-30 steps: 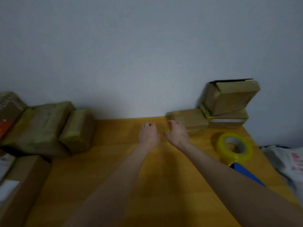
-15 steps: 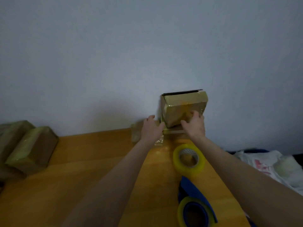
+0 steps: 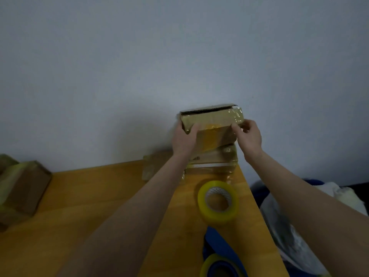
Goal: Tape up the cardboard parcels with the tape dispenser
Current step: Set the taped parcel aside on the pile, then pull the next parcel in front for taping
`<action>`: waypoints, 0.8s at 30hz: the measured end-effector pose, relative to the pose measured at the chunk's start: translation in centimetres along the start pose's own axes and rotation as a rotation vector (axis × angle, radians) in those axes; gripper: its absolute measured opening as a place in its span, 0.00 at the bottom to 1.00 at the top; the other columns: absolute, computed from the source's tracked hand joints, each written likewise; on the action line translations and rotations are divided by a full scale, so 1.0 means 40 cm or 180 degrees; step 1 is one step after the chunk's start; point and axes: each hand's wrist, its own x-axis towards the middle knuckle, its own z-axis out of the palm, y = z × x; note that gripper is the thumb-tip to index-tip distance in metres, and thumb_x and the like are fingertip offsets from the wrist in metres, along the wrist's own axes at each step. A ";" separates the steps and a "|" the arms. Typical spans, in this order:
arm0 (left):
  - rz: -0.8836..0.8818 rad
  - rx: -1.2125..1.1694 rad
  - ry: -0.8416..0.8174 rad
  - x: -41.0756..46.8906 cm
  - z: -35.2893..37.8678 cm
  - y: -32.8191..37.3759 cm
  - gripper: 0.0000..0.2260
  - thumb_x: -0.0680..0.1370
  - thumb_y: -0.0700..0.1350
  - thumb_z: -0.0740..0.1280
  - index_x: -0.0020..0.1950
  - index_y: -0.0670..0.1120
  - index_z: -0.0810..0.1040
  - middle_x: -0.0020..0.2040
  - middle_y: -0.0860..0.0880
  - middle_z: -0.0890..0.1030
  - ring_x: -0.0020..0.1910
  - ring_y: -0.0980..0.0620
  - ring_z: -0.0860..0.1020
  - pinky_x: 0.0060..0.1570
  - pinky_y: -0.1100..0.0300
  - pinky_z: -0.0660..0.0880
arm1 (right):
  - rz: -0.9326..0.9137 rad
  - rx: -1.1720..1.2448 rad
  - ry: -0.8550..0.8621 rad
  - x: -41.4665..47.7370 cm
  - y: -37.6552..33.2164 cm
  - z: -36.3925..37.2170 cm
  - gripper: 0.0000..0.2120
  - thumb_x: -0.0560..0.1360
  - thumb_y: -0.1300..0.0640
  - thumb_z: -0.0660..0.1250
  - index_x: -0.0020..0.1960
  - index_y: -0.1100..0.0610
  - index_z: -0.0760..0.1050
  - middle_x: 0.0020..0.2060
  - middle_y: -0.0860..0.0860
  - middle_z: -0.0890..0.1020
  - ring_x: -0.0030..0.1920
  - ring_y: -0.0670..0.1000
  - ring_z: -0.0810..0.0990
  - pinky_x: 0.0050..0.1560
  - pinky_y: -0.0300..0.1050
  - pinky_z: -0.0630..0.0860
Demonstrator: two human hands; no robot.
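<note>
Moved since half a second ago: both hands, up from the foot of the top cardboard box (image 3: 213, 124) toward its upper edge. The box now sits higher and tilted.

- Left hand (image 3: 184, 139): grips the box's left end, thumb laid across the front face.
- Right hand (image 3: 249, 136): fingers curled, pinching the glossy taped right end.
- Top cardboard box: held between your hands, close to the wall (image 3: 179, 56). A dark gap runs along the top flap, so judge it unsealed. Whether its underside touches the stack cannot be told.
- Stacked parcels (image 3: 215, 159): directly below your hands, at the far right corner of the wooden table (image 3: 99, 196).
- Loose yellow tape roll (image 3: 218, 203): lying flat, below the right hand and nearer you.
- Tape dispenser (image 3: 217, 244): blue, loaded, nearest you, well apart from both hands.

Handling note: keep hold of both ends and lift straight up, so the parcels beneath are not dragged off the table corner. Bring the box toward you, passing left of the roll, and set it on bare wood under your left forearm. Press the flap shut with the left hand before the right goes for the dispenser.
</note>
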 end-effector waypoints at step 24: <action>-0.0684 0.0149 0.0773 -0.616 -0.457 -0.278 0.16 0.75 0.52 0.69 0.61 0.54 0.71 0.53 0.54 0.76 0.48 0.57 0.77 0.37 0.66 0.75 | 0.0029 -0.0367 -0.1701 -0.747 0.151 -0.027 0.18 0.69 0.40 0.73 0.52 0.50 0.77 0.44 0.44 0.81 0.46 0.45 0.80 0.47 0.50 0.80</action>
